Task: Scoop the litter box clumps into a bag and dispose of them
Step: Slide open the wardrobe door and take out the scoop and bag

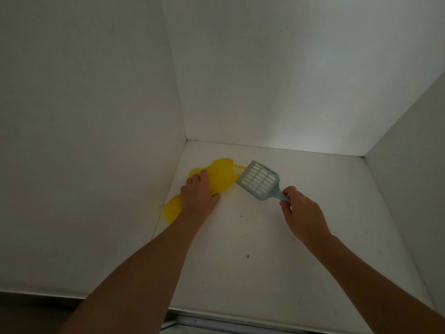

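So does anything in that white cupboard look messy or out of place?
A little. Small dark specks are scattered on the white shelf floor, like stray crumbs or litter. The yellow bag lies crumpled in the left corner under the left hand. The scoop in the right hand looks empty and intact.

Yellow bag (220, 175) partly under left hand (198, 197)
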`<state>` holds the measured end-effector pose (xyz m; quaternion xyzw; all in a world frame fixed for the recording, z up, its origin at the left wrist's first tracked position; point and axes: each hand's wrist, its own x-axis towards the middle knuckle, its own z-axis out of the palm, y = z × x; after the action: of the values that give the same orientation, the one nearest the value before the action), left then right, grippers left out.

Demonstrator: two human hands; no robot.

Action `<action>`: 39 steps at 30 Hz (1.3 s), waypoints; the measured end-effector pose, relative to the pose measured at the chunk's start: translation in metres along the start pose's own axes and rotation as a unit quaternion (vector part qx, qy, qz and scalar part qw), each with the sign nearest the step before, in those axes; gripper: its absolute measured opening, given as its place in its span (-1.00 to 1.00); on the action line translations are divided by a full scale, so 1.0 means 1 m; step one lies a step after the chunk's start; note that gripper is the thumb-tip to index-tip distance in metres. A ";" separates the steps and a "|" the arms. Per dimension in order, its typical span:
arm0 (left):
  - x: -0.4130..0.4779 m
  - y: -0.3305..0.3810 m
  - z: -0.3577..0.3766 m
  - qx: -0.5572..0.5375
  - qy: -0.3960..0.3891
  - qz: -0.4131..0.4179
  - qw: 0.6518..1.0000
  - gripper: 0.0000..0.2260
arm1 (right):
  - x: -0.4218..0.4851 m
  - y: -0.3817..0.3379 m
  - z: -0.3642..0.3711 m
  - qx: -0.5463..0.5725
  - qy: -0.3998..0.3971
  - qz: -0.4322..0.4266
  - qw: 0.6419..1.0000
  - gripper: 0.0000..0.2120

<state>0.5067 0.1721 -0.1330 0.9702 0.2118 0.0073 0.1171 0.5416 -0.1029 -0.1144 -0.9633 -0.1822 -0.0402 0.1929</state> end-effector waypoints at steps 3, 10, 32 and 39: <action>-0.008 0.000 0.000 -0.005 0.036 0.000 0.999 -0.24 | -0.004 0.003 -0.003 0.010 0.001 0.007 1.000 -0.89; -0.024 -0.003 -0.009 0.055 -0.025 -0.053 0.997 -0.28 | -0.017 0.002 -0.011 0.025 0.005 0.003 1.000 -0.90; -0.102 0.072 -0.093 -0.030 0.128 -0.011 0.991 -0.71 | -0.029 0.002 -0.115 0.062 0.071 -0.035 0.995 -0.88; -0.105 0.091 -0.112 -0.062 0.130 -0.057 0.988 -0.68 | -0.035 0.013 -0.138 0.075 0.096 -0.029 0.992 -0.89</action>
<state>0.4419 0.0733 0.0004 0.9381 0.2796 0.1401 0.1487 0.5132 -0.1792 0.0034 -0.9321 -0.1933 -0.1243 0.2800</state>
